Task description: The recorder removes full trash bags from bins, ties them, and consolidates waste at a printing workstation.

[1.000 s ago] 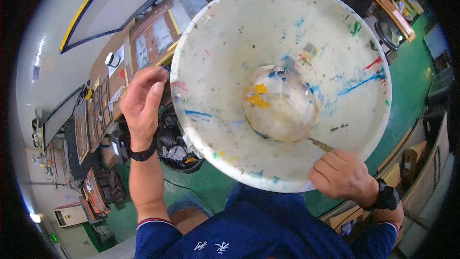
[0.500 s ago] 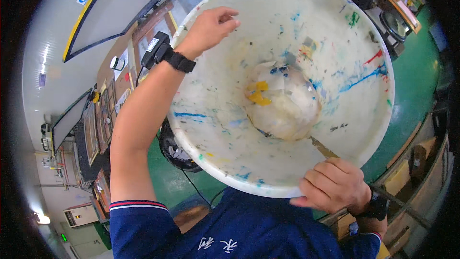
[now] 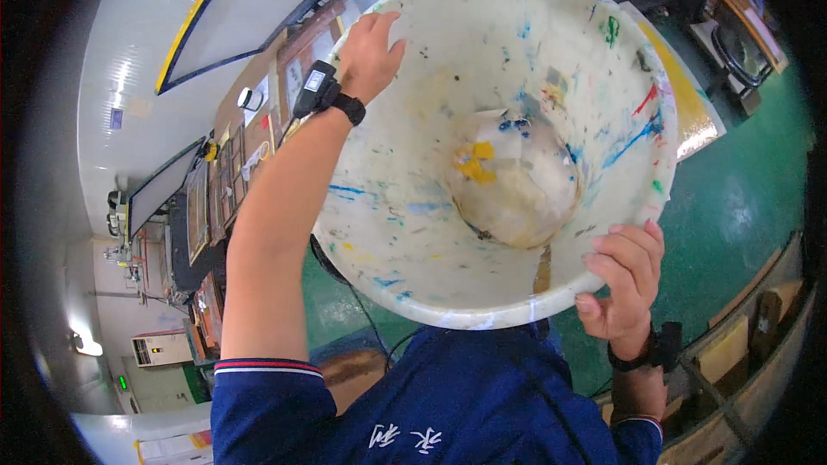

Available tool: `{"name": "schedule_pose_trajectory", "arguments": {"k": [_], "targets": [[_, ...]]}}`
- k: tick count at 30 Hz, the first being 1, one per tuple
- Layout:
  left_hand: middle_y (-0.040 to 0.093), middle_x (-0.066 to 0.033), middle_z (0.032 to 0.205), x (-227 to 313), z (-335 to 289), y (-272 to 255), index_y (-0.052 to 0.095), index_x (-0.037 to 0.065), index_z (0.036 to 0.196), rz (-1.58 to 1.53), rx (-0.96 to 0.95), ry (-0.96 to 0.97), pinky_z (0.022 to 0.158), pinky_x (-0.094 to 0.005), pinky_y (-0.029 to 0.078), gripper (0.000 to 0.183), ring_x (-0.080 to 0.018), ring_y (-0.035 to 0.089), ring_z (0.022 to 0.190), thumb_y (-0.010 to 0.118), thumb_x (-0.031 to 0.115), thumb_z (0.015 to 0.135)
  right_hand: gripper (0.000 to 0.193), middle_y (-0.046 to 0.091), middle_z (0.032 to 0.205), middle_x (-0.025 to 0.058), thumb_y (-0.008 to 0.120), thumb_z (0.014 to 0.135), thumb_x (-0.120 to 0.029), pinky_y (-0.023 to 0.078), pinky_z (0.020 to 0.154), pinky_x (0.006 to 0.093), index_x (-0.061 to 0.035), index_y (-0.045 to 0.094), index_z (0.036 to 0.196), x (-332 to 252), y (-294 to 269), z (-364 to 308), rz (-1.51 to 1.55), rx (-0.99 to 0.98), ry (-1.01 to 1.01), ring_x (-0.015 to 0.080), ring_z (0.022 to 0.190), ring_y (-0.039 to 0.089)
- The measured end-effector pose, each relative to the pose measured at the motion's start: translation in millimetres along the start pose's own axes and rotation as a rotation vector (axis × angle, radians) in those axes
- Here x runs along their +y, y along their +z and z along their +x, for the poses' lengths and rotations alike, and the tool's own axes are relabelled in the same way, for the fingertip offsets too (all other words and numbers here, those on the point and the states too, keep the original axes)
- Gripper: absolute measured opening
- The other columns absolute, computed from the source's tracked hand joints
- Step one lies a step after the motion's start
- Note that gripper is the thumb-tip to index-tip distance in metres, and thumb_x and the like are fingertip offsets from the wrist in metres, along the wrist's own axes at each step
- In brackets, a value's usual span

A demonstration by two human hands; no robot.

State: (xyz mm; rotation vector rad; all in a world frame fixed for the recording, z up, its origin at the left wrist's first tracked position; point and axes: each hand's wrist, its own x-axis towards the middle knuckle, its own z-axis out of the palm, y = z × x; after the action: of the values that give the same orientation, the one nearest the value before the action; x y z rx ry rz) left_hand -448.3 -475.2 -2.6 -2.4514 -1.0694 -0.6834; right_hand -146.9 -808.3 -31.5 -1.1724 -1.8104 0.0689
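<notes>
A big white tub, round and streaked with blue, green, red and yellow, tilts its open mouth toward me. Strips of brown tape cross its near and far inner wall. Deep inside lies a rounded, pale, film-like mass with yellow and blue patches; what it is made of I cannot tell. My left hand rests on the far left rim, thumb toward the inside, fingers bent over the edge. At the near right, my right hand curls its fingers over the rim, the thumb against the outer edge.
Left of the tub, a long workbench holds frames and a small white jar. A large yellow-edged screen leans above it. A yellow and white sheet shows behind the tub at right. Wooden-sided racks stand at the near right on the green floor.
The tub has shifted a little leftward and turned slightly. My left hand has moved from over the inside onto the rim. My right hand has slid farther up the right rim.
</notes>
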Motion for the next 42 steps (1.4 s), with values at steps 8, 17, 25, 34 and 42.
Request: {"name": "schedule_pose_trajectory", "arguments": {"k": [8, 17, 25, 34, 42], "targets": [[0.06, -0.0164, 0.103, 45.3, -19.3, 101.3, 0.063, 0.01, 0.107, -0.121, -0.61, -0.039, 0.088, -0.0429, 0.045, 0.032, -0.0338, 0.057, 0.099, 0.06, 0.02, 0.077, 0.03, 0.062, 0.1, 0.006, 0.063, 0.08, -0.038, 0.029, 0.102, 0.0454, -0.0109, 0.063, 0.093, 1.6, -8.4, 4.0, 0.045, -0.008, -0.005, 0.0273, 0.098, 0.056], [0.043, -0.0154, 0.133, 102.6, -110.3, 201.4, 0.056, 0.02, 0.121, 0.159, -1.308, 0.065, 0.088, -0.0463, 0.045, 0.044, -0.0323, 0.046, 0.119, 0.057, 0.023, 0.077, 0.032, 0.063, 0.102, 0.0029, 0.07, 0.073, -0.034, 0.034, 0.097, 0.0437, -0.0128, 0.064, 0.096, 1.1, -14.7, 3.3, 0.05, -0.103, 0.062, 0.0234, 0.099, 0.058], [0.021, -0.0178, 0.148, 90.3, -143.5, 224.2, 0.042, 0.014, 0.135, 0.194, -1.101, -0.09, 0.1, -0.0503, 0.037, 0.06, -0.0428, 0.033, 0.128, 0.059, 0.024, 0.078, 0.036, 0.064, 0.106, -0.0014, 0.068, 0.075, -0.04, 0.026, 0.105, 0.041, -0.0162, 0.066, 0.101, -6.3, -15.4, 0.6, 0.024, -0.21, 0.08, 0.0183, 0.102, 0.056], [0.028, -0.0075, 0.146, 96.4, -138.9, 243.4, 0.043, 0.007, 0.133, 0.051, -1.044, -0.1, 0.089, -0.0467, 0.046, 0.055, -0.0374, 0.041, 0.119, 0.053, 0.017, 0.08, 0.037, 0.063, 0.106, -0.0004, 0.067, 0.075, -0.04, 0.025, 0.105, 0.042, -0.0165, 0.067, 0.103, -9.6, -19.2, 2.3, -0.018, -0.257, 0.119, 0.0184, 0.102, 0.055], [0.036, -0.0139, 0.135, 93.4, -161.4, 266.1, 0.041, -0.002, 0.127, -0.148, -1.006, -0.192, 0.092, -0.0426, 0.043, 0.057, -0.0344, 0.047, 0.111, 0.056, 0.009, 0.073, 0.036, 0.063, 0.106, 0.0005, 0.066, 0.076, -0.039, 0.025, 0.106, 0.0432, -0.015, 0.066, 0.103, -12.0, -20.6, 4.3, -0.028, -0.281, 0.133, 0.0199, 0.101, 0.055]]}}
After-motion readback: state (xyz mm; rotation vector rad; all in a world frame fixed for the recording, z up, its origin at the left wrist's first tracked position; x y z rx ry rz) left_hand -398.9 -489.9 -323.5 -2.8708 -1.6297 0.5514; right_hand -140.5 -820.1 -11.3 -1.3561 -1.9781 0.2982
